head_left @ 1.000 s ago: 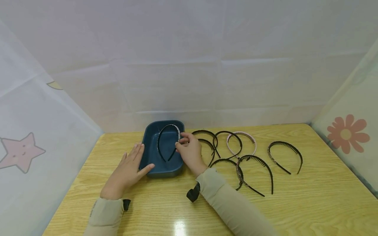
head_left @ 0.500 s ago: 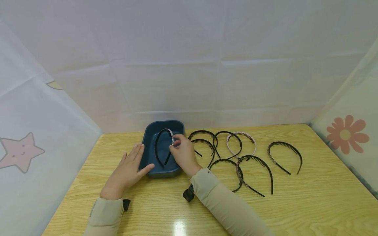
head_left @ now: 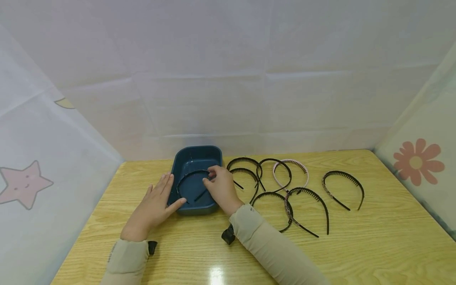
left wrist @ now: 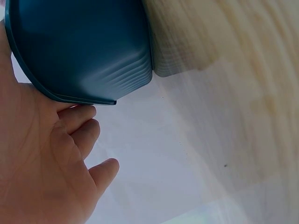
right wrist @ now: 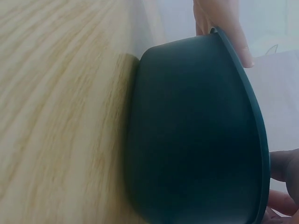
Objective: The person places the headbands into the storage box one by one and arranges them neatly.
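A blue plastic box stands on the table, with a dark, toothed headband inside it. My right hand reaches over the box's right rim and holds the headband by its right side, where the fingers hide part of the band. The free ends of the headband point towards me, low in the box. My left hand lies flat against the box's left rim, thumb spread towards the front corner. In the left wrist view, its straight fingers touch the outside of the rim.
Right of the box lie several black headbands, some overlapping, and a pink headband. One headband with a patterned side lies apart at the far right. White sheets enclose the wooden table at the back and sides.
The right hand has moved left and slightly down over the box. The headband has gone from standing upright to lying lower and flatter inside. The left hand has stayed put.
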`<state>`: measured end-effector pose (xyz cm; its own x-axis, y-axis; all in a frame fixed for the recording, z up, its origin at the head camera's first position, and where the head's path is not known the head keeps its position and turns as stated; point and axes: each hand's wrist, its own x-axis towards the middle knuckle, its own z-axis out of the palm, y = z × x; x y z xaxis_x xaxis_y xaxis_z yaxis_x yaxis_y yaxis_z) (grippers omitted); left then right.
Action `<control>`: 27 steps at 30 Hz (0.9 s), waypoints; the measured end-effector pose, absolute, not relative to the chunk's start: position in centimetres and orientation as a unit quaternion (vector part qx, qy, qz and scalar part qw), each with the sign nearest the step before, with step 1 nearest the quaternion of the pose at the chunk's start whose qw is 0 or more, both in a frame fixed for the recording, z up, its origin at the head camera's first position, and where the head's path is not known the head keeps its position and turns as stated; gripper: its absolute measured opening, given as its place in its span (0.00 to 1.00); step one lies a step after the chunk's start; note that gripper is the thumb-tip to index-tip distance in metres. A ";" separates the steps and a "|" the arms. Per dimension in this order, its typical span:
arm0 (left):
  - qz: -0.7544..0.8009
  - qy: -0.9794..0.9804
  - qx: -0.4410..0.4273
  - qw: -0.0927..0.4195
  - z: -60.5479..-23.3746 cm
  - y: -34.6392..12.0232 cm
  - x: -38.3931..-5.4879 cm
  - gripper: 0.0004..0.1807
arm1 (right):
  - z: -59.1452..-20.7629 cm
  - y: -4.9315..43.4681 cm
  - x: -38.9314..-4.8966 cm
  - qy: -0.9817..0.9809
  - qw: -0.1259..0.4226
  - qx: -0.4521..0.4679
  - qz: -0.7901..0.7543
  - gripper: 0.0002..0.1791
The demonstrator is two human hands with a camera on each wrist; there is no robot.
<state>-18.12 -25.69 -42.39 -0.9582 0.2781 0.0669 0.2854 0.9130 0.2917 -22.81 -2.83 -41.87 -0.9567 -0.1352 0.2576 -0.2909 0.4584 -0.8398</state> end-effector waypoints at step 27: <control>-0.164 -0.977 -0.139 -0.006 -42.4 -25.7 -17.9 0.53 | -40.6 4.4 -21.3 -0.827 0.078 0.223 0.510 0.08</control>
<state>-17.87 -25.73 -42.40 -0.9614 0.2732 0.0337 0.2692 0.9073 0.3229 -21.30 4.39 -40.55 -0.8881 -0.2896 0.3571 -0.4492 0.3808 -0.8082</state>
